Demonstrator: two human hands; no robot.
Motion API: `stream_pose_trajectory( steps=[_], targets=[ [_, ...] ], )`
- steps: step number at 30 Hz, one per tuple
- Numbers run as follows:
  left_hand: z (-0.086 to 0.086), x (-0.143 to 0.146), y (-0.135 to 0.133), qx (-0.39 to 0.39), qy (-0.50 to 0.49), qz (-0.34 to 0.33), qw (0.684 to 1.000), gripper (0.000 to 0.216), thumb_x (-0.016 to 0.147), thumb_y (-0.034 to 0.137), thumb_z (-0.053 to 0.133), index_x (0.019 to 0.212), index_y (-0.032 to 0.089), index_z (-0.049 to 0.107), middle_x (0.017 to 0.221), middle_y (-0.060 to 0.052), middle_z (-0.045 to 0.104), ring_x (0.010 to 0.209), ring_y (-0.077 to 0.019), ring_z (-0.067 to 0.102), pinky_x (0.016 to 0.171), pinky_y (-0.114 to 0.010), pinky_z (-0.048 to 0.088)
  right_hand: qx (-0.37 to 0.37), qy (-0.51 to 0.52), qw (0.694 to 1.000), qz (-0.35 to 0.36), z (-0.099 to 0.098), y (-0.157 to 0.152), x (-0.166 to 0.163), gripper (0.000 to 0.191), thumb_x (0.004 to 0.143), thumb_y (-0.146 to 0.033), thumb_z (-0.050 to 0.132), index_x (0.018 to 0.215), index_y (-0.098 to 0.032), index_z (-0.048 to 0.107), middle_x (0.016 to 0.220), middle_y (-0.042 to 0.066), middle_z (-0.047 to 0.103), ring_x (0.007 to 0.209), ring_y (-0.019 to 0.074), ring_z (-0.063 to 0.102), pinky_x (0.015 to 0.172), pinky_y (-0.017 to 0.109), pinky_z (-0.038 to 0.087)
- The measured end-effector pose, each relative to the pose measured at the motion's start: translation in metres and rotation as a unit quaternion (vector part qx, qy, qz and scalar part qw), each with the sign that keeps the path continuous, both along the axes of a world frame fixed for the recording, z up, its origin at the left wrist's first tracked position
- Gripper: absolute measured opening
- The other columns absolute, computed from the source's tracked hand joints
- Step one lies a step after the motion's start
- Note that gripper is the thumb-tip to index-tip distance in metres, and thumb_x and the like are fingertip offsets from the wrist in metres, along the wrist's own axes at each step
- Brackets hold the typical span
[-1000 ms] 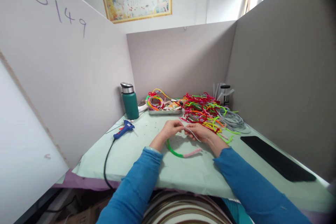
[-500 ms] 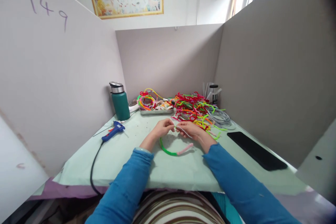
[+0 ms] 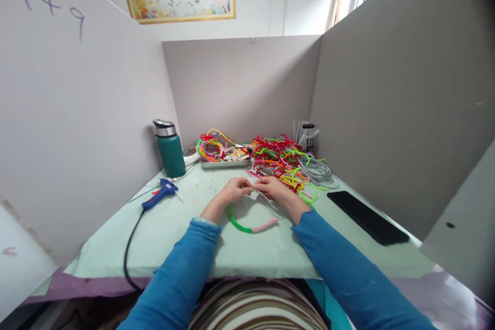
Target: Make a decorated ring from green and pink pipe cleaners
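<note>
My left hand (image 3: pixel 237 190) and my right hand (image 3: pixel 272 188) meet above the middle of the table, both with fingers pinched together. A thin pale grey cord (image 3: pixel 267 200) runs from between the fingertips, its end slanting down below my right hand. Under the hands curves a fuzzy pipe cleaner strip (image 3: pixel 240 226), green on the left and pink toward its free right end. Its green part goes up to my left hand, where the fingers hide how it joins the cord. Whatever tiny piece lies at the fingertips is too small to make out.
Behind my hands lie a heap of coloured pipe cleaners (image 3: pixel 276 152), coiled grey cord (image 3: pixel 319 172) and a metal tray (image 3: pixel 226 164) with small pieces. A blue glue gun (image 3: pixel 159 194) and green bottle (image 3: pixel 170 154) stand left; a black phone-like slab (image 3: pixel 367 217) lies right. Partitions enclose the table.
The fingertips of my two hands have come closer together over the cord. The whole view has shifted slightly, so things appear a little farther left.
</note>
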State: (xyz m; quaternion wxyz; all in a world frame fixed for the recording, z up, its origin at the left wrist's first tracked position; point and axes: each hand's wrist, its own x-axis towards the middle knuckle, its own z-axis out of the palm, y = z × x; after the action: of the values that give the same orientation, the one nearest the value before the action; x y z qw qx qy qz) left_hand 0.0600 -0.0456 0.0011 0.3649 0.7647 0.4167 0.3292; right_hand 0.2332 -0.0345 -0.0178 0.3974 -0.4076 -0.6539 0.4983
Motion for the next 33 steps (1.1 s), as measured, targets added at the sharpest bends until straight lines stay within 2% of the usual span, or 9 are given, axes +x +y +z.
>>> stream_pose_trajectory(
  steps=[8, 15, 21, 25, 33],
  targets=[
    [-0.009, -0.003, 0.008, 0.011, 0.034, 0.038, 0.999, 0.021, 0.070, 0.030, 0.055, 0.077, 0.012, 0.062, 0.061, -0.001, 0.058, 0.051, -0.0083, 0.043, 0.049, -0.021, 0.032, 0.093, -0.060, 0.993, -0.036, 0.003, -0.001, -0.002, 0.024, 0.069, -0.038, 0.062, 0.067, -0.013, 0.063, 0.047, -0.005, 0.043, 0.043, 0.0066, 0.032, 0.042, 0.021, 0.023],
    [-0.015, -0.007, 0.015, 0.012, 0.056, 0.036, 0.998, 0.025, 0.071, 0.033, 0.052, 0.075, 0.012, 0.065, 0.059, 0.001, 0.056, 0.050, -0.0086, 0.042, 0.049, -0.021, 0.032, 0.226, -0.107, 0.968, -0.032, -0.004, 0.005, -0.003, 0.022, 0.074, -0.034, 0.057, 0.070, -0.015, 0.067, 0.067, 0.001, 0.060, 0.064, 0.0125, 0.049, 0.055, 0.021, 0.034],
    [-0.010, -0.006, 0.012, 0.007, 0.025, 0.062, 0.998, 0.022, 0.071, 0.032, 0.054, 0.073, 0.012, 0.064, 0.056, 0.001, 0.055, 0.050, -0.0085, 0.043, 0.050, -0.021, 0.033, 0.196, -0.083, 0.976, -0.035, -0.004, 0.004, -0.004, 0.019, 0.074, -0.032, 0.057, 0.082, -0.015, 0.061, 0.071, 0.000, 0.059, 0.060, 0.0111, 0.050, 0.053, 0.020, 0.037],
    [-0.012, -0.007, 0.013, -0.007, -0.006, 0.069, 0.998, 0.017, 0.069, 0.026, 0.055, 0.078, 0.013, 0.062, 0.058, 0.003, 0.055, 0.044, -0.0056, 0.039, 0.044, -0.019, 0.030, 0.160, -0.100, 0.982, -0.030, -0.006, 0.005, -0.004, 0.011, 0.071, -0.024, 0.057, 0.078, -0.015, 0.058, 0.065, -0.001, 0.056, 0.051, 0.0088, 0.048, 0.047, 0.019, 0.036],
    [-0.018, -0.006, 0.022, -0.024, -0.069, 0.054, 0.996, 0.024, 0.067, 0.031, 0.062, 0.083, 0.015, 0.058, 0.066, 0.003, 0.057, 0.037, -0.0021, 0.038, 0.036, -0.017, 0.027, 0.147, -0.099, 0.984, -0.020, -0.007, 0.005, -0.005, 0.009, 0.072, -0.022, 0.053, 0.076, -0.015, 0.058, 0.059, -0.001, 0.056, 0.046, 0.0080, 0.046, 0.043, 0.019, 0.035]
  ],
)
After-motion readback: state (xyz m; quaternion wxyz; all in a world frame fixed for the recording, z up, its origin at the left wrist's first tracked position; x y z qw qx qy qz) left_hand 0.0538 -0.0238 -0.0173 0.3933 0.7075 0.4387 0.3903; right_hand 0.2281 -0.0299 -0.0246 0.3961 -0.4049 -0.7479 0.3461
